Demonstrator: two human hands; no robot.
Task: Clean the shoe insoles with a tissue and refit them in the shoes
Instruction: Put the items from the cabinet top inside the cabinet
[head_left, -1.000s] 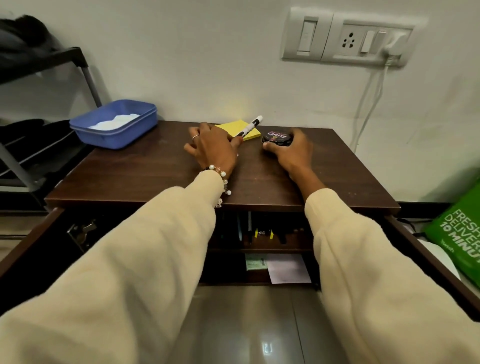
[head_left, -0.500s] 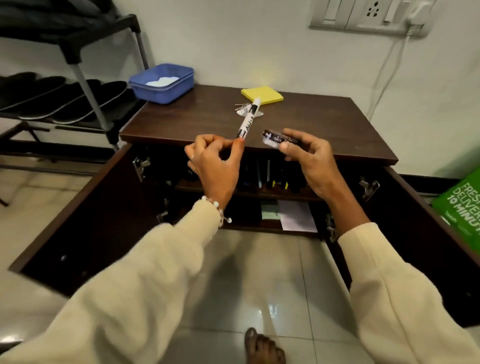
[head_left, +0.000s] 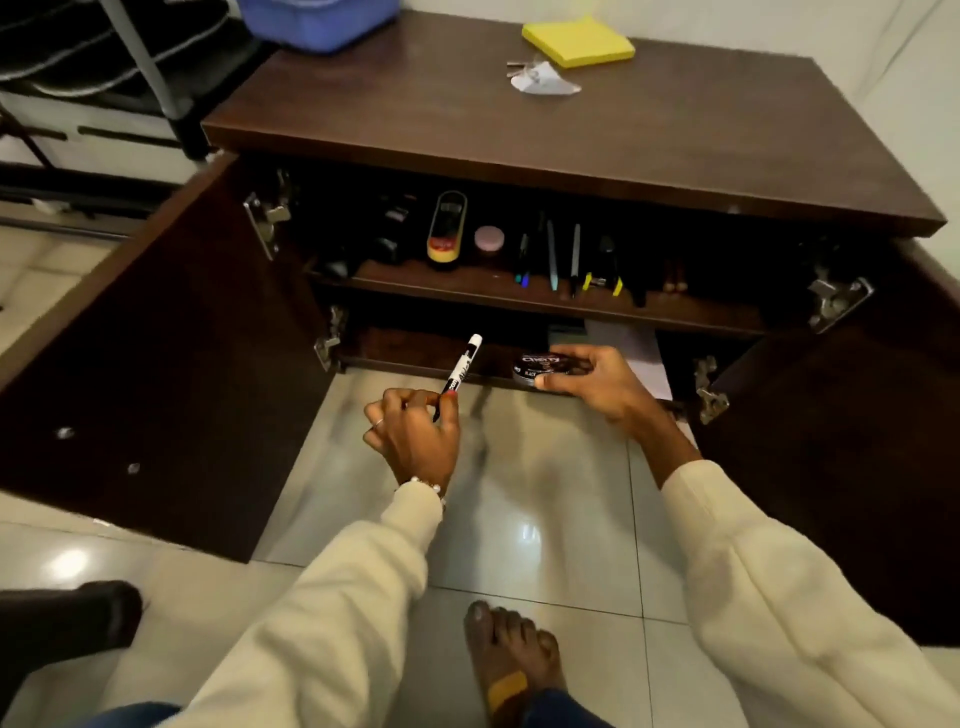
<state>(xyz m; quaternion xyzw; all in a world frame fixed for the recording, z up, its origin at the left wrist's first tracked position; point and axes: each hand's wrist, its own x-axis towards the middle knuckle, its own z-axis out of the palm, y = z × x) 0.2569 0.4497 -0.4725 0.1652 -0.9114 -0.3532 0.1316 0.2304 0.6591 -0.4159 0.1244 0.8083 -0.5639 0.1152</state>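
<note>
L hand (head_left: 413, 439) pinches marker (head_left: 460, 370), long axis aimed 1 o'clock at cabinet (head_left: 519, 156), R hand (head_left: 597, 382) grips polish tin (head_left: 543, 368) nearer low shelf at 12, no insoles or tissue in view.

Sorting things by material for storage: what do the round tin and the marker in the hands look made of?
Round tin: seemingly thin metal, glossy black printed lid with a bright rim.
Marker: probably plastic, smooth white barrel with black print; its cap looks white.
</note>
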